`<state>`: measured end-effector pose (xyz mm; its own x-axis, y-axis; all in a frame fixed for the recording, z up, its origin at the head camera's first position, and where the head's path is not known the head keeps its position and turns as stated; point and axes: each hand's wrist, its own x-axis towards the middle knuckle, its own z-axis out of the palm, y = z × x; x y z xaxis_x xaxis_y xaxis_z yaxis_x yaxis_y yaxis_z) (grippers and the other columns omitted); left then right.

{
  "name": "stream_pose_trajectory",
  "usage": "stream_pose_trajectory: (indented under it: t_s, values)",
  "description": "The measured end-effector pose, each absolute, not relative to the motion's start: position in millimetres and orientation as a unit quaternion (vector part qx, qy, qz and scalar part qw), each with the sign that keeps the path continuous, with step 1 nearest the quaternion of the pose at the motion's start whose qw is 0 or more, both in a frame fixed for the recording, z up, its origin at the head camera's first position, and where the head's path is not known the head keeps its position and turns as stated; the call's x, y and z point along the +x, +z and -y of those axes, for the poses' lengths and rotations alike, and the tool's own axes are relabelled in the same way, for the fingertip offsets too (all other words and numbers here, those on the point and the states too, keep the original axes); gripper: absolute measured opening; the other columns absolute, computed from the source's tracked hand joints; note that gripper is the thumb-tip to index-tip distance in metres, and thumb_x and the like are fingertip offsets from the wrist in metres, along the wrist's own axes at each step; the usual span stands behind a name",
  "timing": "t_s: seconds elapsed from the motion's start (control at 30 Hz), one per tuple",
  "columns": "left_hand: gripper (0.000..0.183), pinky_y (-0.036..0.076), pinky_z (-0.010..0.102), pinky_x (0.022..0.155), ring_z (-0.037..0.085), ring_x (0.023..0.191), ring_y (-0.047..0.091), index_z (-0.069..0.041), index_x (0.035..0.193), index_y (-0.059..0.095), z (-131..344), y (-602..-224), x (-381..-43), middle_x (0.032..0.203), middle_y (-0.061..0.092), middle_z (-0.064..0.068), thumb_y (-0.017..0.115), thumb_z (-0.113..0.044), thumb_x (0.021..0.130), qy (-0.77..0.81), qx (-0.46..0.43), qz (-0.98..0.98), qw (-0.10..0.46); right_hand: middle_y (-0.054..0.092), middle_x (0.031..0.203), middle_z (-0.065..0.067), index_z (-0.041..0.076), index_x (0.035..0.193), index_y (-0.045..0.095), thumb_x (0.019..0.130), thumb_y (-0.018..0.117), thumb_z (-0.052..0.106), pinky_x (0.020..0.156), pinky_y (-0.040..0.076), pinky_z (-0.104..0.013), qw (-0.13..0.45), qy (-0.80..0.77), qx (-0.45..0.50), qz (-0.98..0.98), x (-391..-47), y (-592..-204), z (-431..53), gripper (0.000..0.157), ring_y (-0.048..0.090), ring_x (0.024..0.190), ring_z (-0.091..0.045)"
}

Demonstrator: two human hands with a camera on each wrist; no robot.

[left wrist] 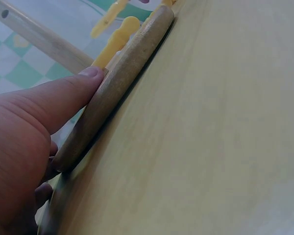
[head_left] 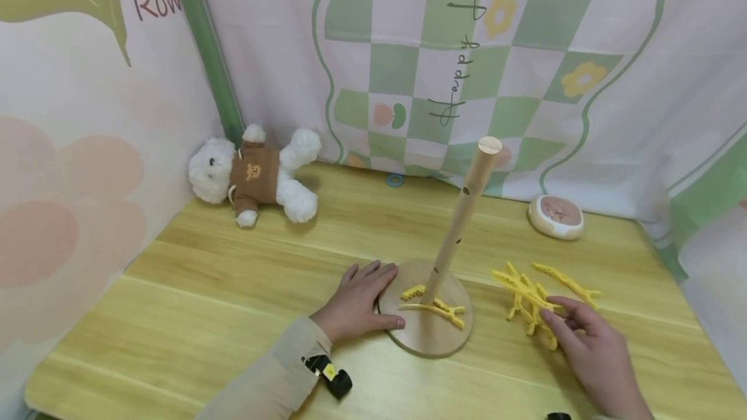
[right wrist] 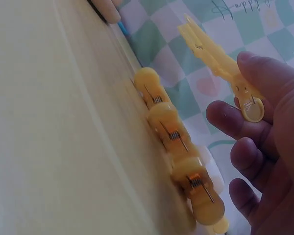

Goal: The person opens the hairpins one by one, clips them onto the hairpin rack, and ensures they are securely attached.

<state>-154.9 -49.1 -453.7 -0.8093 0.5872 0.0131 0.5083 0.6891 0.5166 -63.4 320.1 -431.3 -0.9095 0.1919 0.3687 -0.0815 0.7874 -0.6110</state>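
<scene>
My left hand (head_left: 362, 303) rests with spread fingers on the left rim of a round wooden base (head_left: 411, 337), its thumb lying over the edge. A wooden post (head_left: 461, 229) with small dark holes rises from that base. Yellow clothespins (head_left: 454, 317) lie on the base around the foot of the post. On the right, my right hand (head_left: 601, 349) pinches a yellow clothespin (right wrist: 213, 56) between thumb and fingers, raised above the table. Beside it several yellow clothespins (right wrist: 174, 134) with metal springs lie in a row on the tabletop.
A white plush toy (head_left: 257, 174) in a brown top lies at the back left of the wooden table (head_left: 192, 316). A small blue ring (head_left: 395, 180) is near the checkered curtain (head_left: 403, 70). At the back right sits a rounded white-and-brown device (head_left: 557, 216).
</scene>
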Motion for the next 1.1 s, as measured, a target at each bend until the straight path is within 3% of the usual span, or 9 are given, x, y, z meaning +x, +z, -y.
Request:
stream_pose_trajectory:
  t_s: [0.73, 1.1]
  values:
    - [0.097, 0.003, 0.052, 0.123, 0.023, 0.152, 0.019, -0.014, 0.159, 0.031, 49.1, -452.6, -154.5, 0.162, 0.032, 0.000, 0.070, -0.063, 0.084, 0.262, 0.297, -0.915, 0.078, 0.061, 0.070, 0.006, 0.009, 0.110, 0.071, 0.090, 0.075, 0.008, 0.043, 0.037, -0.019, 0.216, 0.333, 0.033, 0.918, -64.9, -433.9, -299.0, 0.021, 0.051, 0.060, -0.001]
    - [0.096, 0.004, 0.053, 0.122, 0.025, 0.152, 0.020, -0.013, 0.158, 0.033, 48.9, -451.6, -154.4, 0.162, 0.033, 0.001, 0.071, -0.062, 0.084, 0.265, 0.300, -0.913, 0.076, 0.060, 0.072, 0.007, 0.010, 0.108, 0.071, 0.088, 0.077, 0.006, 0.046, 0.040, -0.017, 0.214, 0.341, 0.041, 0.914, -65.2, -435.8, -289.1, 0.021, 0.051, 0.064, -0.001]
